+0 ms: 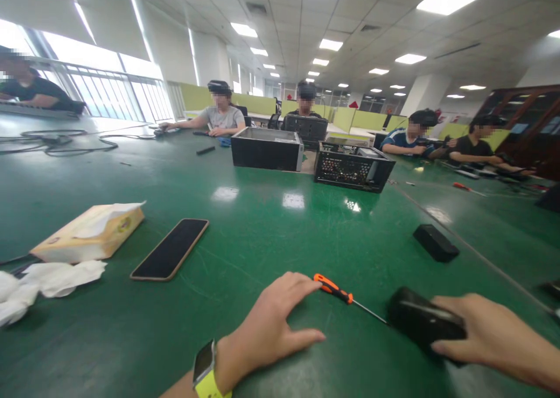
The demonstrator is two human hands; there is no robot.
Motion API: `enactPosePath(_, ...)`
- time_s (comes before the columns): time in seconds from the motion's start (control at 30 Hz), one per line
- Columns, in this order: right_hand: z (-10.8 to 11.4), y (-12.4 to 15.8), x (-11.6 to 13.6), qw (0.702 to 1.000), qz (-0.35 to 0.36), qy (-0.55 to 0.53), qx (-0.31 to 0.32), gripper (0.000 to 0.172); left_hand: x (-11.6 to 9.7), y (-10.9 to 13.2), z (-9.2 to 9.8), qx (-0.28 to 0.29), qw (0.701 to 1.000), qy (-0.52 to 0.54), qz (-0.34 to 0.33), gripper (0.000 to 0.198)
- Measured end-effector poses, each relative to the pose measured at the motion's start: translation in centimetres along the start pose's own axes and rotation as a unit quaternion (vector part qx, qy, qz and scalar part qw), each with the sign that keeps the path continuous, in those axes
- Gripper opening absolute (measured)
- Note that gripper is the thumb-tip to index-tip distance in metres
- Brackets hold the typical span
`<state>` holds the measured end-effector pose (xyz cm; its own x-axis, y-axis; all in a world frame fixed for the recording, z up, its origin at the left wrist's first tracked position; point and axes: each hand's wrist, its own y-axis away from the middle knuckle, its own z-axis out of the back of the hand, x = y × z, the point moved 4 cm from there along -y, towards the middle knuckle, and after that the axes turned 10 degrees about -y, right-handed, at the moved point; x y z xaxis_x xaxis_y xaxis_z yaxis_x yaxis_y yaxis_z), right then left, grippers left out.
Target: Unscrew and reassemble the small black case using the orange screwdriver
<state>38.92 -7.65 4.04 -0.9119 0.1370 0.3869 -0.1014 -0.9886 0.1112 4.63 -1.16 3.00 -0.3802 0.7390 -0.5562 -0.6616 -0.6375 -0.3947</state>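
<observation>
My left hand [271, 328] lies flat on the green table [271, 234], fingers spread, its fingertips touching the orange handle of a small screwdriver [335, 290]. A watch with a yellow strap [205, 372] is on that wrist. My right hand [485, 334] is wrapped around a black box-shaped device [420, 322] near the table's front right. The screwdriver's thin shaft points toward that device.
A phone [170, 249] lies face up left of centre, beside a tissue box [90, 231] and crumpled tissues [48, 281]. A small black block [435, 243] sits to the right. Two open black computer cases [350, 164] stand mid-table. Several people sit at the far edge.
</observation>
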Motion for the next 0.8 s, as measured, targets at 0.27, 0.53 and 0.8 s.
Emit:
enactPosePath(0.27, -4.0, -3.7, 13.8, 0.975, 0.212, 0.000, 0.067, 0.042, 0.1, 1.0, 0.0, 0.055, 0.998, 0.014, -0.016, 0.034)
enactPosePath(0.53, -3.5, -10.0, 7.2, 0.987, 0.090, 0.071, -0.115, 0.039, 2.1, 0.6, 1.1, -0.004, 0.998, 0.009, 0.062, 0.047)
enactPosePath(0.8, -6.6, -6.9, 11.7, 0.975, 0.199, -0.083, 0.061, 0.012, 1.5, 0.9, -0.2, -0.070, 0.984, -0.110, 0.122, 0.041)
